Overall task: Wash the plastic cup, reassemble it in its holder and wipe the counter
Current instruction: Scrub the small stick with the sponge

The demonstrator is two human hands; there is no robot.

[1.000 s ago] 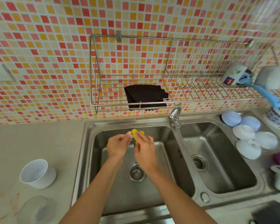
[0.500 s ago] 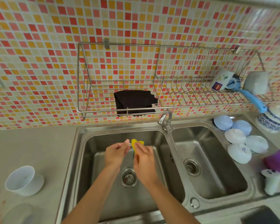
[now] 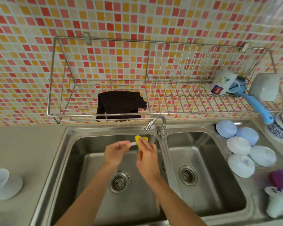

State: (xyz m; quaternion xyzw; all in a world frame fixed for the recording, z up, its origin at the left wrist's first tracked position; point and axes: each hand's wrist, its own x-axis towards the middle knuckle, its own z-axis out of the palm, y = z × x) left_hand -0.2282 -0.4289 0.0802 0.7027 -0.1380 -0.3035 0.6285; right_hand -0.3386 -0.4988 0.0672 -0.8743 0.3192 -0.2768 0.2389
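Meanwhile, over the left sink basin (image 3: 88, 160), the right hand (image 3: 146, 156) is gripping a yellow sponge (image 3: 138, 139), fingers curled on it, while the left hand (image 3: 115, 152) is pinching a small clear piece (image 3: 133, 143). White cup (image 3: 2, 183) is sitting on the surface (image 3: 23, 144), well left.

Single head view, above the double sink (image 3: 69, 160), facing down and toward tiled wall (image 3: 137, 18); edges apparently wide-angle warped.
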